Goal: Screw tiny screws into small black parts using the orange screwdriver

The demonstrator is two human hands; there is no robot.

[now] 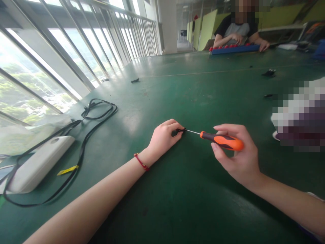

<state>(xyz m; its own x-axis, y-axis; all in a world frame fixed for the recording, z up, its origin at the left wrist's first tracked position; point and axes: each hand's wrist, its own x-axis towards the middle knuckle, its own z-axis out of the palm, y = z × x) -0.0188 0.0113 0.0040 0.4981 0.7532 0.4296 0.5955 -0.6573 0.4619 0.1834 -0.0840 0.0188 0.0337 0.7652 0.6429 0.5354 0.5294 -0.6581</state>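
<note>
White box (38, 162): far left of the small black part (180, 130), lying flat on the green surface (190, 189).
Black cable (83, 142): looped around the box, left of the part, with a yellow tag (67, 170) on it.
Left hand (165, 137): my fingers are curled shut and pinch the part at their tips, holding it down on the surface. A red bracelet (141, 162) sits on the wrist behind it.
Small black part: near the middle of the surface, between my two hands. It is too small to tell its shape.
Screwdriver (220, 140): just right of the part, lying nearly level, its thin metal tip touching the part.
Right hand (238, 156): right of the part, wrapped loosely around the orange handle, thumb and fingertips on it.
Done so far: part held and tip set on it. I judge the driving is under way.
Not clear: I cannot tell whether a screw is there or how far in it sits.
Loose black bits (269, 72): well beyond the part to the right, untouched.
Another person: far beyond the part, hands on a blue tray (235, 49).
</note>
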